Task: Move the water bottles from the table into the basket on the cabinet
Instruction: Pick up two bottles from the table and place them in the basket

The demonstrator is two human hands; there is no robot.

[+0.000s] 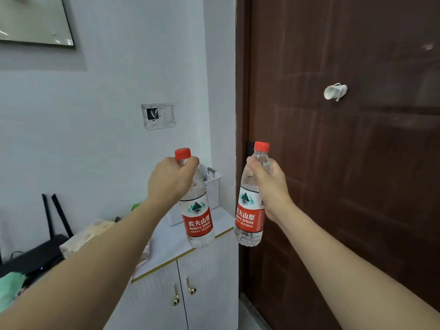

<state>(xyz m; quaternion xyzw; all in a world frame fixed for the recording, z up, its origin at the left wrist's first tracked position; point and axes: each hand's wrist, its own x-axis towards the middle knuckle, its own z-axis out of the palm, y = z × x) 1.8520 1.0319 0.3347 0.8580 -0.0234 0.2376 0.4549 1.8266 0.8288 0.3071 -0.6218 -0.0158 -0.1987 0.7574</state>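
Head view, left hand (170, 181): grips neck of left water bottle (197, 210), upright, above cabinet (171, 244).
Right hand (269, 184): grips right water bottle (250, 206), upright, before brown door (345, 163).
Basket (213, 184): white, on cabinet, behind left water bottle.

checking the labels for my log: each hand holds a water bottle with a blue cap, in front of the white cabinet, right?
Not quite: the caps are red, not blue. The head view shows the left hand gripping the left bottle and the right hand gripping the right bottle, each near the neck, both with red caps, in front of the white cabinet.
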